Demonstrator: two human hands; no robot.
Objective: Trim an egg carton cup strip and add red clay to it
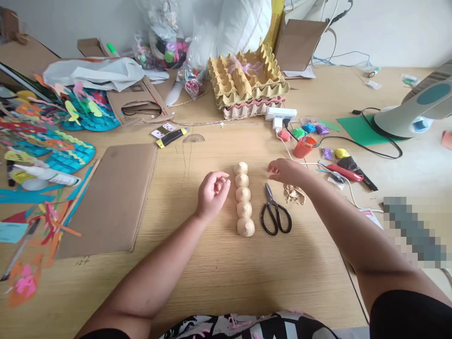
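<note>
A carton strip [243, 194] is flanked by the left hand [212, 190] and the right hand [286, 170] (fingers loosely curled, half open, nothing held), with scissors [270, 201] laid beside.

Black cloth clothes both upper arms: a broad, plain right sleeve [406, 313] at four o'clock, and only a sliver of the left sleeve [113, 334] between seven and eight. At six o'clock shows a patterned garment [254, 326] — black, white and grey shapes with pink squiggles — though the frame cuts it off, so its cut is hard to judge. Left hand [213, 193] and right hand [286, 170] are bare, as are both forearms [169, 249].
</note>
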